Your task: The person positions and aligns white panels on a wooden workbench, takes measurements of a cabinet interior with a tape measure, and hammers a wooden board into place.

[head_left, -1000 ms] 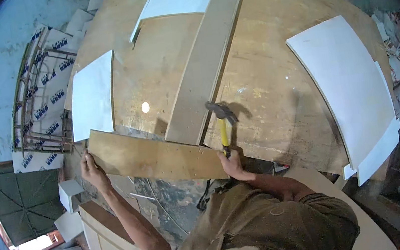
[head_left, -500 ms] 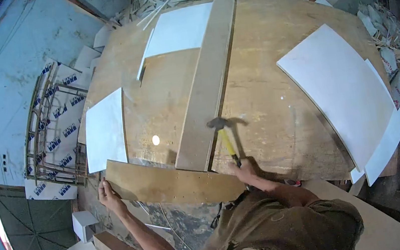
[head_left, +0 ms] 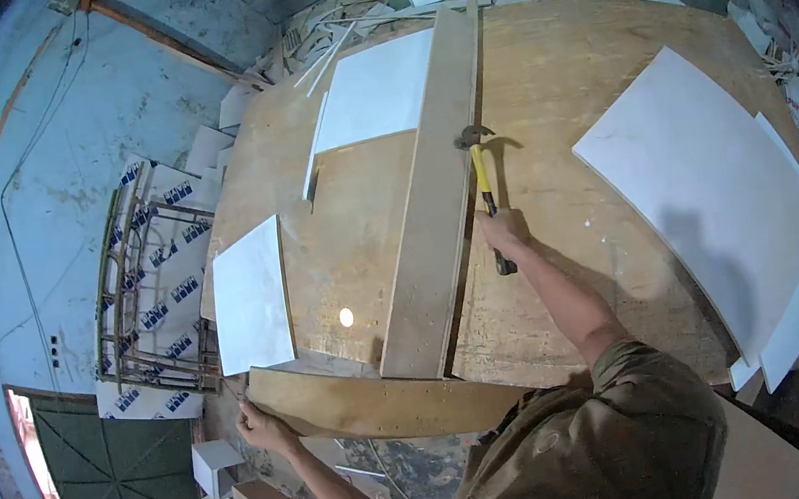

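My right hand (head_left: 503,233) is wrapped round the black grip of a claw hammer (head_left: 481,170) with a yellow shaft. The hammer's dark head is over the right edge of a long grey-brown board (head_left: 423,201), which runs away from me across the worktable (head_left: 526,97). Across this board's near end lies a shorter brown plank (head_left: 379,404), with small dots along its face. Beside the plank's left end is my left hand (head_left: 267,428), its fingertips pinched together. What they hold, if anything, is too small to make out.
White panels lie on the table: one at the left (head_left: 251,294), another farther back (head_left: 373,89) and a big stacked one (head_left: 704,189) at the right. A metal rack (head_left: 127,285) leans by the blue wall (head_left: 43,226). Scrap wood (head_left: 311,34) is heaped behind the table.
My right hand has carried the hammer away from me and to the right, along the long board. The left hand stays by the plank's left end. The whole view has shifted slightly.
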